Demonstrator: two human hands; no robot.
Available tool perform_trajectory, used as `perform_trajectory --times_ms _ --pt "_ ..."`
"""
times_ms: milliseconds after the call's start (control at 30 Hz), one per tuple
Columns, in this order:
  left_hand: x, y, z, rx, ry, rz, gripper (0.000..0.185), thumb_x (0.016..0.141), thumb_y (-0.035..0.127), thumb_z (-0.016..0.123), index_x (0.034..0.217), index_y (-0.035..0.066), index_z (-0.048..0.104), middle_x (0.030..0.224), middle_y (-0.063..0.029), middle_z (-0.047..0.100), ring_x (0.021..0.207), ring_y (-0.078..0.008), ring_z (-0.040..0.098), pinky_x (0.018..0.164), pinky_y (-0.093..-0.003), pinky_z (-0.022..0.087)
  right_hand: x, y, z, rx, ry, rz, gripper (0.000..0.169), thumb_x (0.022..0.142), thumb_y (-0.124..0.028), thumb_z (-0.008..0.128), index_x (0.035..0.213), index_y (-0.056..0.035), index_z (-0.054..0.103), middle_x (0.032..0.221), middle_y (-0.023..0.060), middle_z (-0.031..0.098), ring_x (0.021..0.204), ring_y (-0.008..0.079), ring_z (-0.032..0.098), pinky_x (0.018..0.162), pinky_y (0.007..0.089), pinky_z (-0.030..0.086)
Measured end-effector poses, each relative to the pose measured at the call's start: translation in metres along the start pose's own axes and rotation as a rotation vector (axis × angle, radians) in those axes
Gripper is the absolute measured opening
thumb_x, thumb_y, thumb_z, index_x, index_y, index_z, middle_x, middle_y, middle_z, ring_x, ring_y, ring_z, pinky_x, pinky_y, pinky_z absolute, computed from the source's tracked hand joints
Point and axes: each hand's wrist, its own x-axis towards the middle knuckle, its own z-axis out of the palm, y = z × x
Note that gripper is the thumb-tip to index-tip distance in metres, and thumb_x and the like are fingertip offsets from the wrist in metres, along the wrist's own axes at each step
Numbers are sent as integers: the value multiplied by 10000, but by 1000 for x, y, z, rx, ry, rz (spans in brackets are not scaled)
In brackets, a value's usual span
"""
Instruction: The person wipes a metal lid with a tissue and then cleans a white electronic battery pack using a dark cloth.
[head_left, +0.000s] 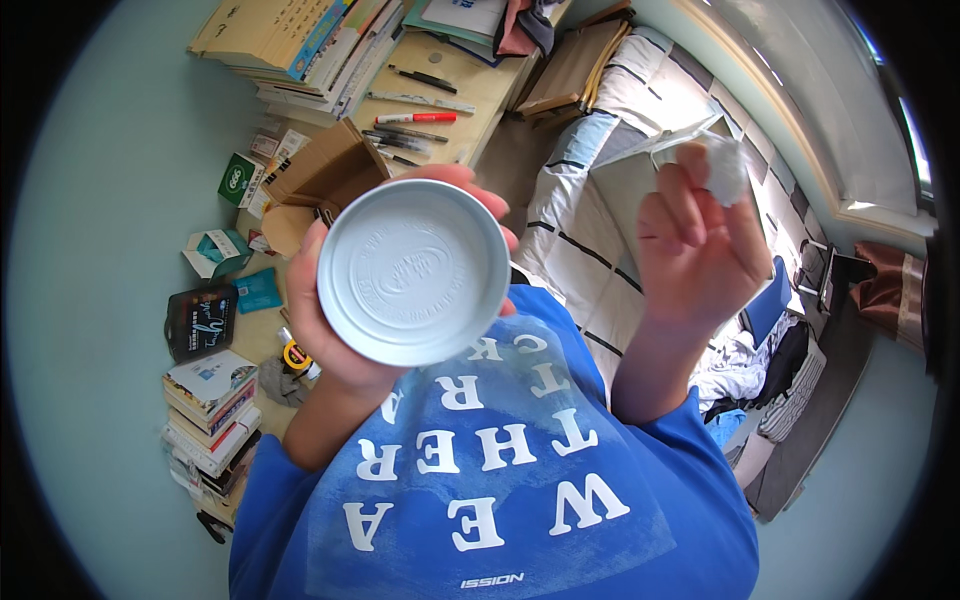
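A round, pale metal tin or lid (414, 274) with a raised rim and embossed writing faces up in front of my chest. My left hand (334, 334) grips it around the edge, thumb on the left side and fingertips curling around the far and right sides. Raised to the right, my right hand (694, 240) pinches a small crumpled white wad (726, 171), which looks like tissue or cotton, between its fingers. The two hands are well apart, and the wad does not touch the metal piece. Whatever lies beneath the tin is hidden.
Behind the left hand is a desk (480, 79) with pens (416, 118), stacked books (300, 45) and an open cardboard box (337, 165). More books (210, 405) stand at left. A bed with a checked quilt (570, 217) lies to the right, below a window.
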Motion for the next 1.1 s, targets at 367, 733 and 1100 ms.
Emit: perform_trajectory --times_ms 367,733,1100 --pt "-24 29 59 103 -109 -100 910 865 702 358 1182 -147 436 1095 -371 527 958 -417 634 565 -495 615 -18 0 -37 193 272 173 329 881 -175 464 1076 42 615 1008 144 562 659 140 418 511 236 360" --pt "-24 29 66 285 -261 -158 912 890 693 336 1233 -150 396 1120 -392 513 918 -415 646 679 -498 601 -35 55 -44 224 443 589 195 772 -168 466 850 -30 581 985 202 604 538 127 422 445 247 378" --pt "-19 23 64 356 -57 -154 892 877 664 303 1190 -161 433 1137 -347 537 988 -377 636 653 -490 619 -26 31 -25 -197 170 308 174 897 -109 651 1023 -42 552 1051 199 631 647 120 556 549 231 474"
